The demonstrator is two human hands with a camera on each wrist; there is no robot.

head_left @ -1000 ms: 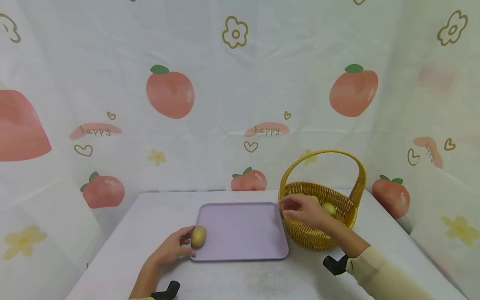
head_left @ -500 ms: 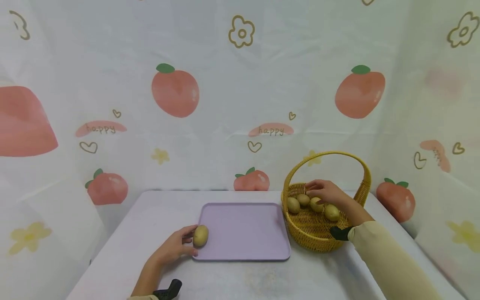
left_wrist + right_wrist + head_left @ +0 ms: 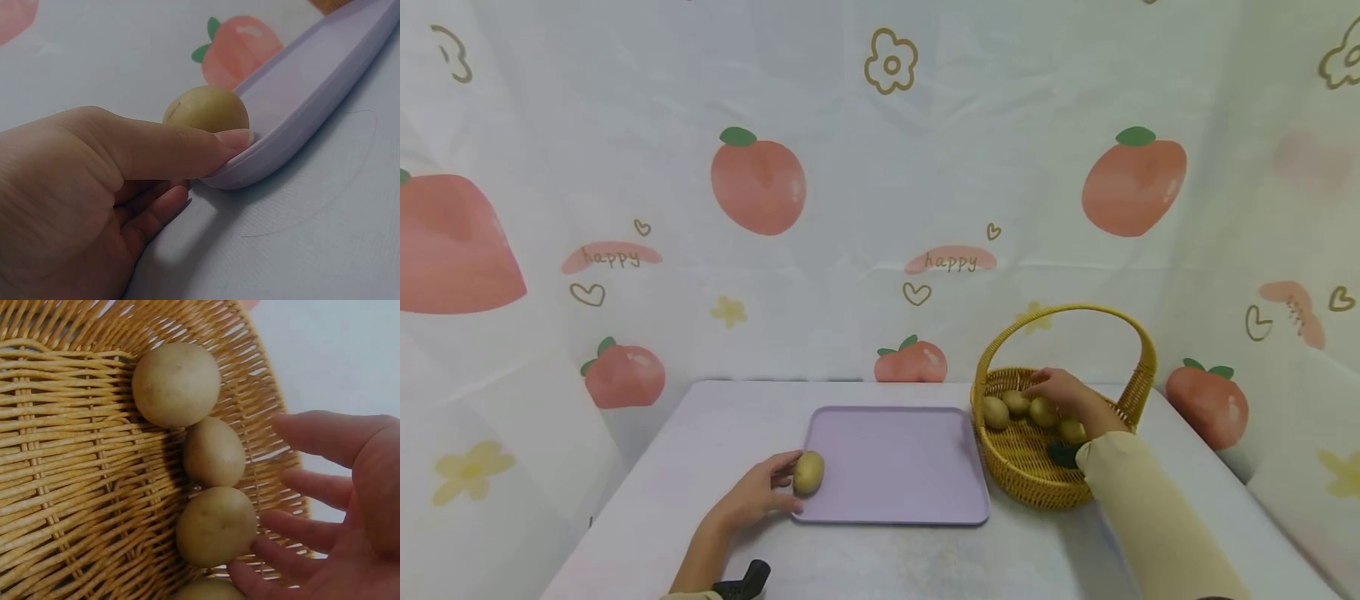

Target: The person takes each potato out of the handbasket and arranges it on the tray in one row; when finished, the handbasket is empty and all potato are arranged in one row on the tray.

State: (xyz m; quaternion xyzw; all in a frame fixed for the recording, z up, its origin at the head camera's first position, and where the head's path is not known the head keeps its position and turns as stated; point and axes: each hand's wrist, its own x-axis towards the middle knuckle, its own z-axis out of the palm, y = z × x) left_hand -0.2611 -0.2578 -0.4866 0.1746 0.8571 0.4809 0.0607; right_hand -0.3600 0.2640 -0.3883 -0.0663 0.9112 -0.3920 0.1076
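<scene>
The grip of the left hand (image 3: pixel 758 494) is cupping loosely behind a smooth, yellow-brown oval potato (image 3: pixel 808 474), which is sitting at the left edge of a flat, rectangular lilac tray (image 3: pixel 906 467); whether it's pinching it, I cannot tell. Farther over, the right hand (image 3: pixel 1070 395) is hanging, fingers spread and holding nothing, inside a golden, round woven basket (image 3: pixel 1037 493), where four more yellow-brown potatoes (image 3: pixel 215 526) are lying. It's looking like a pick-up step, calling for fingers curling round one! The right wrist view is showing those fingers beside the potatoes; the head view is hiding them.
</scene>
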